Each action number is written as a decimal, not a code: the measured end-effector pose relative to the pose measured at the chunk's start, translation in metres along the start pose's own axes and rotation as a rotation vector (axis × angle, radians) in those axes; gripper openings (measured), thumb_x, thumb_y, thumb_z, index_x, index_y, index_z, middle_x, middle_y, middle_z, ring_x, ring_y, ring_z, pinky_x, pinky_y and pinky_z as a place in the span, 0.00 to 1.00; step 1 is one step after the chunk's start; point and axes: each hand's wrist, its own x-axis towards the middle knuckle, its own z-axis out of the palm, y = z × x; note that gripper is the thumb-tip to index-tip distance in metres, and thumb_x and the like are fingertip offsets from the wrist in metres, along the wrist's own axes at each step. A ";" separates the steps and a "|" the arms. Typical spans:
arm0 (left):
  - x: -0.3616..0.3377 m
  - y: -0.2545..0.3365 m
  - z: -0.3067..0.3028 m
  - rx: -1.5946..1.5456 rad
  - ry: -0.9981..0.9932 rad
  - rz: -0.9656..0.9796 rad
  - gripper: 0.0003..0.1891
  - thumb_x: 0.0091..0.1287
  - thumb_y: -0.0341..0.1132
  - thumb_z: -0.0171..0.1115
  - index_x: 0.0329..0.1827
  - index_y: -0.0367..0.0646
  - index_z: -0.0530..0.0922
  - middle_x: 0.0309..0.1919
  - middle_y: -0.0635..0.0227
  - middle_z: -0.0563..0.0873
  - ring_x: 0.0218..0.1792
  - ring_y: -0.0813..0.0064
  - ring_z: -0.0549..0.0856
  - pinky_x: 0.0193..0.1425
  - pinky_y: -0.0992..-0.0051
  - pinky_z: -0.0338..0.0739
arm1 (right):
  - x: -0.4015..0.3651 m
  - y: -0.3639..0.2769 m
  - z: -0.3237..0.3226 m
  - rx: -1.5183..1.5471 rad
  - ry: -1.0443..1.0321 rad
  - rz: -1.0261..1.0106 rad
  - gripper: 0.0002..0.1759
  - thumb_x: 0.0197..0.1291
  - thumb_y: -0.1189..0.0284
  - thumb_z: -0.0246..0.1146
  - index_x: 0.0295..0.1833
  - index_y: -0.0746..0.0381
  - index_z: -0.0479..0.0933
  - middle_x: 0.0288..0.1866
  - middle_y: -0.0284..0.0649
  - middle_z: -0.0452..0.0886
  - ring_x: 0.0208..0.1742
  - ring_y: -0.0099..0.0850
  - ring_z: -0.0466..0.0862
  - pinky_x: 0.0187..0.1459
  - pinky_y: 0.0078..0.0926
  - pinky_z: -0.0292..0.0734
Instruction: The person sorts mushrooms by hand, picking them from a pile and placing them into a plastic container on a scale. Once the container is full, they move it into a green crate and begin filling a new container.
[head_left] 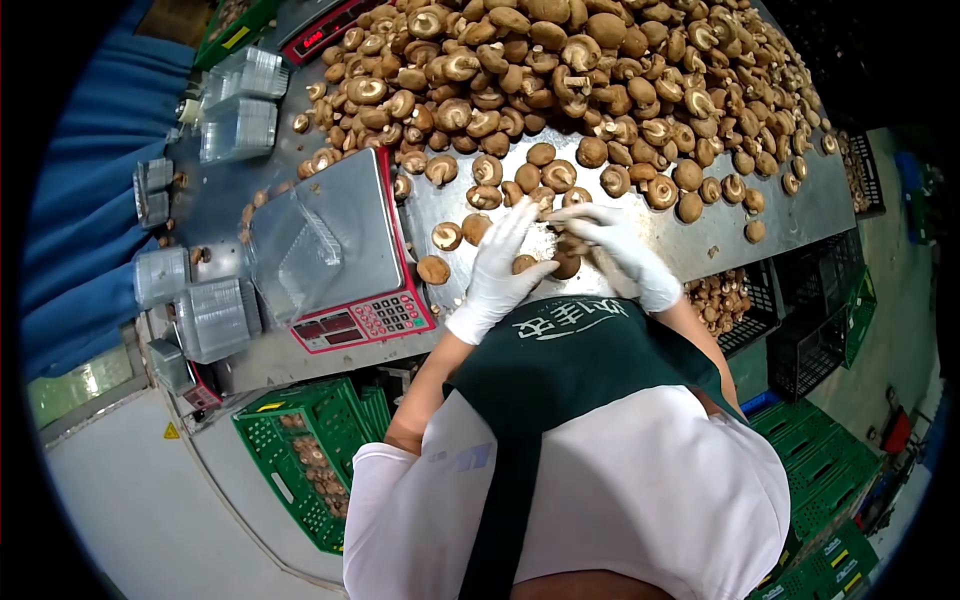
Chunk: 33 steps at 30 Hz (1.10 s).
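Note:
Both my hands wear white gloves and are cupped around a few shiitake mushrooms on the metal table near my apron. The fingers of my left hand (pixel 503 268) are stretched out, its thumb beside a small mushroom (pixel 523 263). My right hand (pixel 622 252) reaches in from the other side, fingers extended over brown mushrooms partly hidden beneath them. A dark round mushroom cap (pixel 566 265) lies between the two hands. Loose mushrooms (pixel 558 175) lie just beyond my fingertips, and one mushroom (pixel 433 269) is left of my left hand.
A large mushroom heap (pixel 560 70) covers the table's far side. To the left stands a red-edged scale (pixel 350 200) with a clear plastic tray (pixel 310 245) on it. Stacked clear trays (pixel 215 320) line the left edge. Green crates (pixel 300 450) and black crates (pixel 800 350) stand below the table.

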 end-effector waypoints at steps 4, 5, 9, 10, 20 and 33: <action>-0.035 -0.023 -0.030 0.225 -0.004 -0.371 0.34 0.55 0.40 0.71 0.66 0.41 0.69 0.67 0.53 0.68 0.67 0.55 0.69 0.69 0.65 0.65 | -0.055 0.004 -0.086 -0.584 0.298 0.187 0.19 0.59 0.62 0.64 0.51 0.63 0.80 0.43 0.36 0.85 0.40 0.26 0.84 0.42 0.24 0.79; -0.047 -0.031 -0.036 0.332 -0.039 -0.428 0.37 0.55 0.44 0.71 0.68 0.43 0.67 0.67 0.53 0.68 0.66 0.54 0.69 0.68 0.64 0.67 | -0.072 0.001 -0.103 -0.794 0.378 0.283 0.21 0.57 0.61 0.65 0.51 0.62 0.80 0.42 0.37 0.85 0.40 0.29 0.85 0.43 0.26 0.79; -0.071 -0.017 -0.041 0.431 -0.224 -0.518 0.49 0.49 0.46 0.75 0.73 0.47 0.58 0.67 0.54 0.65 0.64 0.55 0.71 0.61 0.64 0.74 | -0.106 0.006 -0.124 -1.289 0.450 0.367 0.31 0.50 0.58 0.70 0.59 0.60 0.76 0.52 0.44 0.82 0.48 0.40 0.84 0.51 0.31 0.78; -0.073 -0.018 -0.034 0.394 -0.238 -0.536 0.52 0.47 0.45 0.76 0.74 0.47 0.54 0.69 0.54 0.63 0.64 0.54 0.71 0.60 0.63 0.75 | -0.106 0.006 -0.118 -1.512 0.502 0.217 0.34 0.48 0.58 0.71 0.61 0.59 0.74 0.56 0.45 0.80 0.51 0.43 0.82 0.53 0.32 0.77; -0.030 -0.059 0.002 0.221 -0.075 -0.312 0.66 0.34 0.38 0.83 0.77 0.46 0.46 0.71 0.45 0.55 0.70 0.44 0.61 0.69 0.60 0.66 | 0.008 0.041 0.000 -1.294 0.188 0.038 0.69 0.29 0.57 0.80 0.76 0.59 0.44 0.76 0.56 0.48 0.66 0.52 0.69 0.57 0.39 0.75; -0.019 -0.050 0.030 0.277 -0.136 -0.282 0.58 0.39 0.42 0.78 0.75 0.49 0.52 0.63 0.50 0.65 0.63 0.49 0.70 0.62 0.60 0.72 | 0.053 0.037 -0.015 -1.227 -0.110 -0.278 0.57 0.36 0.64 0.76 0.75 0.45 0.54 0.71 0.49 0.62 0.54 0.49 0.78 0.52 0.40 0.77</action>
